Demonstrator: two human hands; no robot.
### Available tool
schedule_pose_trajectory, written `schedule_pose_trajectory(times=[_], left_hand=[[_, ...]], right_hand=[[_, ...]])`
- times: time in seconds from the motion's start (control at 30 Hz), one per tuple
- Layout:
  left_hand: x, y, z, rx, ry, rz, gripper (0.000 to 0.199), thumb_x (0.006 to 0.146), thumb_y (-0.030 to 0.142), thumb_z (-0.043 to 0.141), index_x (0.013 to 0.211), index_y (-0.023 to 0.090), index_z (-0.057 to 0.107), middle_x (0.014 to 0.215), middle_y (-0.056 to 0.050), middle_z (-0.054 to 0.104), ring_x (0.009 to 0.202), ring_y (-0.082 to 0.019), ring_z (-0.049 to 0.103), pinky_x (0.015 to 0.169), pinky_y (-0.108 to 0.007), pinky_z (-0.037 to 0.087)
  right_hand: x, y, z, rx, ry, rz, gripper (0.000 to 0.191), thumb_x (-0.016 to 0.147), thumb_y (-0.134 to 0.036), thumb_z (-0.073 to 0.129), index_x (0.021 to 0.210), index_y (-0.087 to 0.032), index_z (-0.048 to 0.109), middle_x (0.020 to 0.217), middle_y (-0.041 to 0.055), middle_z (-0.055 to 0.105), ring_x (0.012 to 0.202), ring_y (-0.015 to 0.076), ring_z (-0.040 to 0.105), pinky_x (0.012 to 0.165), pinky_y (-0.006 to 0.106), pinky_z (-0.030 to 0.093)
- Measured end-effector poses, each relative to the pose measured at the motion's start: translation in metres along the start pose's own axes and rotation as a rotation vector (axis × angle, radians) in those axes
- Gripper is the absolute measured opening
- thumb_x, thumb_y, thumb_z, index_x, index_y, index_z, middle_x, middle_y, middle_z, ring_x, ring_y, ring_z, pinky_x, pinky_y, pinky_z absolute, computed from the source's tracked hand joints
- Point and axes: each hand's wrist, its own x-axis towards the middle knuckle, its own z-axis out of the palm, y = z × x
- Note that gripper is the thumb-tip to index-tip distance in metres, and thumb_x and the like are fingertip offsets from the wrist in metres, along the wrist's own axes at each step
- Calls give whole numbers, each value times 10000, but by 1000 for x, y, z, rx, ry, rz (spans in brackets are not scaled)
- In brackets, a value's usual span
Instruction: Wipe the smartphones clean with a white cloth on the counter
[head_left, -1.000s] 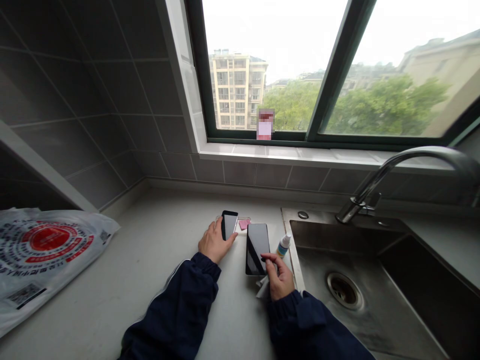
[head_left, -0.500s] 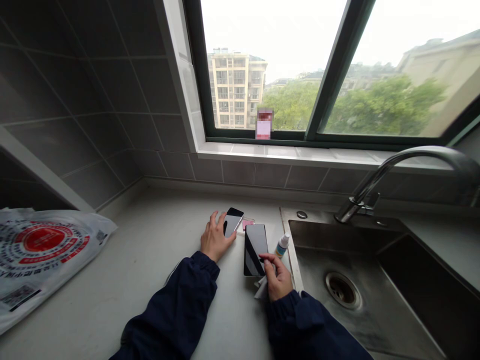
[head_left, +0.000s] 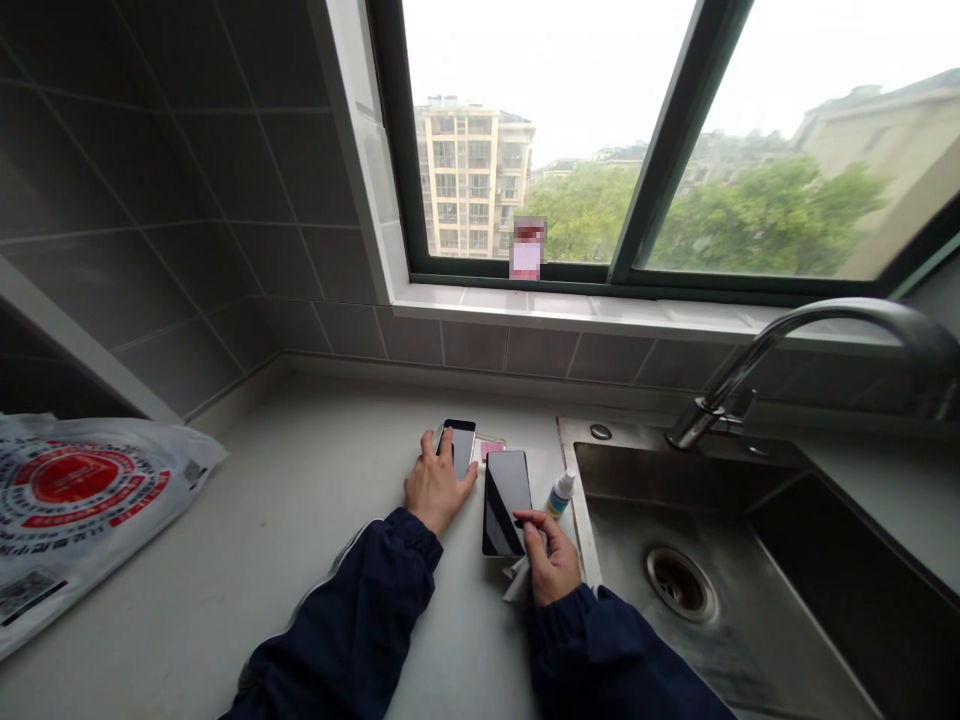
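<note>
My left hand (head_left: 437, 487) has its fingers around the edges of a smaller dark-screened phone (head_left: 463, 445) on the white counter. Just to the right lies a larger dark device (head_left: 505, 500), its screen facing up. My right hand (head_left: 550, 555) is at that device's lower right edge, thumb and forefinger pressed together; whatever may be between them is too small to name. Beneath this hand, a crumpled white cloth or tissue (head_left: 517, 577) partly shows. A small bottle with a white cap (head_left: 560, 492) is beside the larger device. Behind the devices lies a clear case with a pink piece (head_left: 492, 452).
At the right is a steel sink (head_left: 592, 540) with a curved faucet (head_left: 720, 385). A white plastic bag with red print (head_left: 97, 500) rests at the left of the counter (head_left: 300, 450). A window with a tiled sill (head_left: 570, 305) stands behind.
The smaller phone has turned to a more upright angle under my left hand, which has shifted slightly right. My right hand has hardly moved.
</note>
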Motion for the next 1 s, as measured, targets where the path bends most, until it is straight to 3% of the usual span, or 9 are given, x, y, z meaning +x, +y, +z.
schedule_pose_trajectory(times=[0.23,0.47,0.6,0.7,0.83,0.9,1.0], left_hand=[[-7,-8,-7,-18,54,-28,688,884,635,319,1453,250,355,1540,-161,239,1078,-323,593,744,-401,533],[-9,-9,-12,-87,57,-34,627,889,584,380,1416,245,412,1518,-154,306,1098,-341,579,825,-451,520],[-14,-1,-19,-411,167,110,521,927,477,403,1381,222,435,1512,-110,346,1350,-291,389,1106,-421,347],[-29,11,-15,-883,163,163,485,967,404,349,1420,230,346,1526,-88,346,1398,-218,343,1144,-365,304],[-52,26,0,-1440,-66,-9,584,960,455,365,1490,264,210,1565,-91,287,1379,-241,390,1115,-376,348],[-57,30,5,-1680,-233,-160,652,937,514,386,1506,275,177,1507,-96,400,1296,-254,496,1057,-399,418],[-58,30,5,-1921,-588,-280,713,899,650,315,1472,224,322,1321,-119,596,1151,-290,605,979,-458,476]], right_hand=[[-1,0,-1,3,-14,11,353,872,-503,541,908,-198,714,874,56,697,848,223,672,811,360,526],[0,0,-2,-4,-21,1,362,877,-510,544,910,-192,715,878,63,704,854,229,678,823,375,533],[0,-1,-2,3,-25,-8,360,879,-511,549,915,-195,718,885,62,704,864,224,677,831,359,532],[-1,-4,-2,16,-27,-17,358,886,-508,546,921,-198,721,890,60,699,855,220,675,829,353,532],[-3,-8,-2,32,-36,-28,356,895,-505,545,935,-199,722,923,66,697,881,223,676,834,350,533],[-4,-8,-2,35,-46,-29,347,900,-498,545,936,-202,721,935,68,699,919,228,674,863,360,525],[-5,-8,0,38,-65,-29,342,903,-496,544,941,-205,719,965,74,704,1057,252,643,934,380,498]])
